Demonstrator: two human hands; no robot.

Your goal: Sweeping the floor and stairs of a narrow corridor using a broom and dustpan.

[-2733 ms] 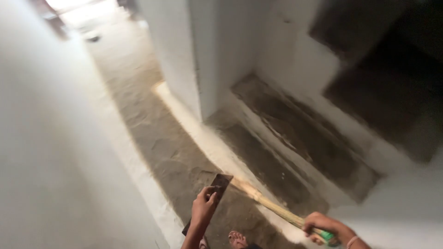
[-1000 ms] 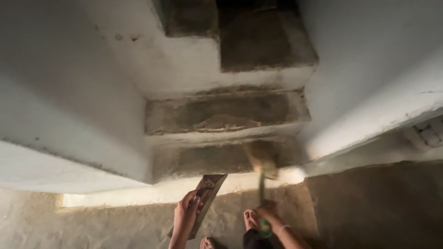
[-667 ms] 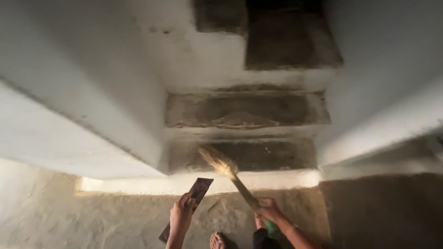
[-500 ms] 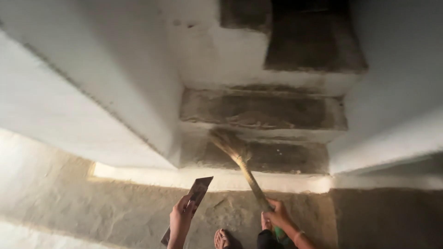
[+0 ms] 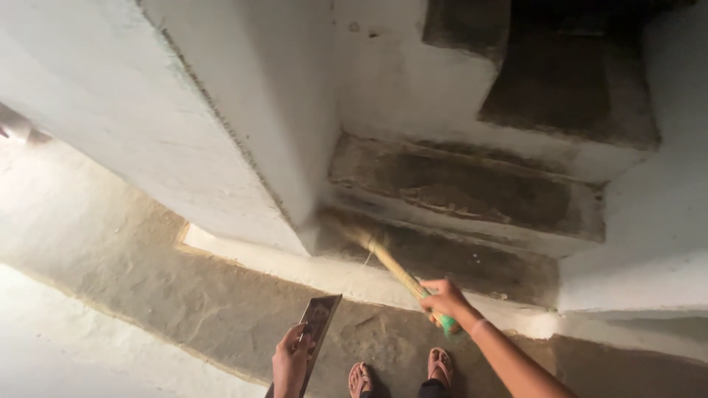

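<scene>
Broom of pale straw with a wound yellow handle and a green end cap [image 5: 402, 274] lies in the right hand [image 5: 445, 298], whose fingers are closed around the handle just above the cap. From that hand the broom's long axis runs up and to the left; its blurred brush head rests on the lowest grey concrete step [image 5: 442, 258], at the step's left end, close against the white plastered wall corner [image 5: 295, 184]. The cap end points down and right, towards the person's sandalled feet [image 5: 402, 372].

The left hand [image 5: 291, 361] is closed on the lower part of a flat dark metal dustpan plate [image 5: 318, 320], held tilted, its square end pointing up and right towards the lowest step but well short of it, above the brown earthen floor [image 5: 221, 309].

The lowest step is bounded by the wall corner on its left, a white wall [image 5: 649, 258] on its right and a pale painted kerb [image 5: 332, 274] along its front. Right of the brush head, the step's tread lies open. Above it sits a second grey step [image 5: 472, 188] with a patch of dust, and further steps rise into shadow. Left of the lowest step the floor widens into a passage.
</scene>
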